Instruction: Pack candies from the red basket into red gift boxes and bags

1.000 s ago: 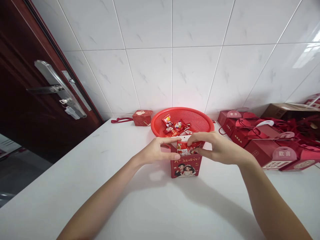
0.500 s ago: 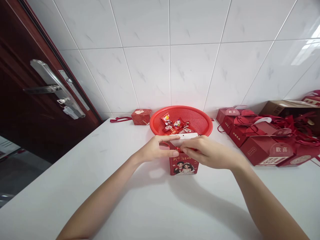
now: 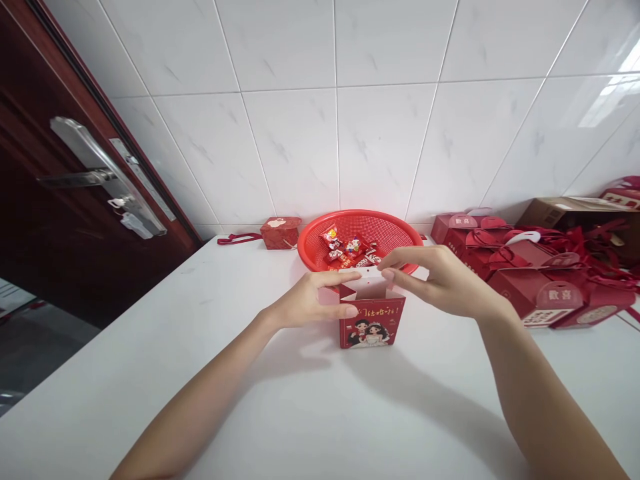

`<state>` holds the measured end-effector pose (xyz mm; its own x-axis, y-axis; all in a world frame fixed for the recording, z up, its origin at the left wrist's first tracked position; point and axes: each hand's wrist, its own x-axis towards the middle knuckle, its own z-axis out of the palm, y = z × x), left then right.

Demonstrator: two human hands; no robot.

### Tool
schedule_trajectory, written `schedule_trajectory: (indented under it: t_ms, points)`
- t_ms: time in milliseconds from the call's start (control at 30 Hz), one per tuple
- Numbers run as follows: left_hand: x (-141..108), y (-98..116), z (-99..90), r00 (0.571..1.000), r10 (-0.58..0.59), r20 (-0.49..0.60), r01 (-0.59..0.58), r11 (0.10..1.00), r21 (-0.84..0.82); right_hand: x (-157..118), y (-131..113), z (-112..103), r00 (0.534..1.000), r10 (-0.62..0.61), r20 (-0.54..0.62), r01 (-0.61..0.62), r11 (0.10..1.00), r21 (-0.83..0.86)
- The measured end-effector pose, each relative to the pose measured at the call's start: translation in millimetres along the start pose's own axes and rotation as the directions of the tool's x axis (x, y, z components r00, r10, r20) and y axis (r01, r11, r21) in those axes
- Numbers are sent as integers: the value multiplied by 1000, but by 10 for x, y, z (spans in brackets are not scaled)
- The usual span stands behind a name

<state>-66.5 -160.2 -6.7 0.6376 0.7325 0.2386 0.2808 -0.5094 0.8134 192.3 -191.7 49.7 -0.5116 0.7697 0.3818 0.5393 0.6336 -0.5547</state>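
Note:
A small red box (image 3: 371, 327) with a cartoon couple on its front stands upright on the white table, its top open and a white inner flap raised at the back. My left hand (image 3: 313, 299) grips the box's left side, thumb on the front and fingers at the back. At the upper right corner, my right hand (image 3: 435, 280) touches the raised flap with thumb and fingertips, the fingers apart. Directly behind the box is a red mesh basket (image 3: 400, 233) with wrapped candies (image 3: 353, 247) in it.
Several red gift boxes (image 3: 537, 293) with ribbons are grouped at the right, beside a brown carton (image 3: 545, 210). A small red box (image 3: 281, 233) and a ribbon (image 3: 239, 238) lie near the tiled wall. A dark red door (image 3: 30, 167) is at the left.
My right hand has moved up and right, away from the middle of the box, and its fingers have spread. The box's opening now shows. My left hand stays in place.

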Motion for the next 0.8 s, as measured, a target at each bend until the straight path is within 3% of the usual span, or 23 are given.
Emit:
schedule_trajectory:
  t_ms: [167,333,500,633,800]
  points:
    - [9,-74,89,986,85,-145,-68,991,114,-3,136,-80,992,88,-88,-91,995,-30]
    - [11,-120,103,941,146,-304,-109,985,135,43,310,-57,986,154,70,-154,988,-9]
    - [-5,-17,50,898,60,-436,-88,995,-44,120,356,56,984,72,160,-110,965,239]
    - [3,27,25,909,-53,-413,-43,975,-220,150,360,107,991,54,124,-99,913,395]
    - [28,33,28,964,-99,-247,8,937,-348,145,363,96,996,64,60,-84,893,443]
